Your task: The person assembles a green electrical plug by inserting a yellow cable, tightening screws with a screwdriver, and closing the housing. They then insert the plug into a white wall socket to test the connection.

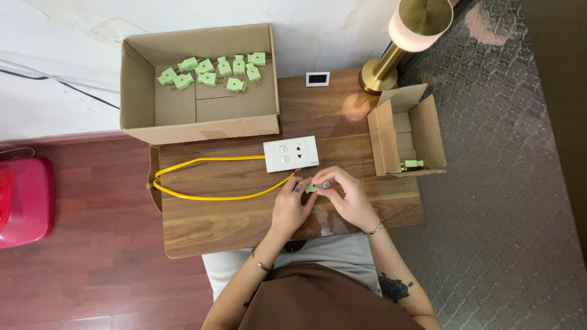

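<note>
At the front edge of the small wooden table (214, 226), I see both hands meeting on one small light-green plastic plug (313, 187). Left hand (292, 206) is curled, thumb and fingertips pinching the plug's left side. Right hand (348, 198) is curled too, fingers closed over the plug's right side and top; most of the plug is hidden under the fingers, so I can't tell its orientation. Plug sits just above the tabletop, right below the white rectangular socket plate (291, 153), close but not touching as far as I can see. A yellow cable (202, 177) runs from the plate's lower right corner, loops out to the table's left edge and comes back to the plate's left side. Back left, a large open cardboard box (137, 91) holds a scatter of the same green plugs (211, 70) along its far side. On the right, a smaller open cardboard box (422, 131) lies on its side with one green plug (412, 164) at its lower edge. Behind the plate, a small white digital display (317, 78); next to it a brass lamp (391, 58) with a round base. Red object (24, 201) on the floor at far left, well apart from the table.
</note>
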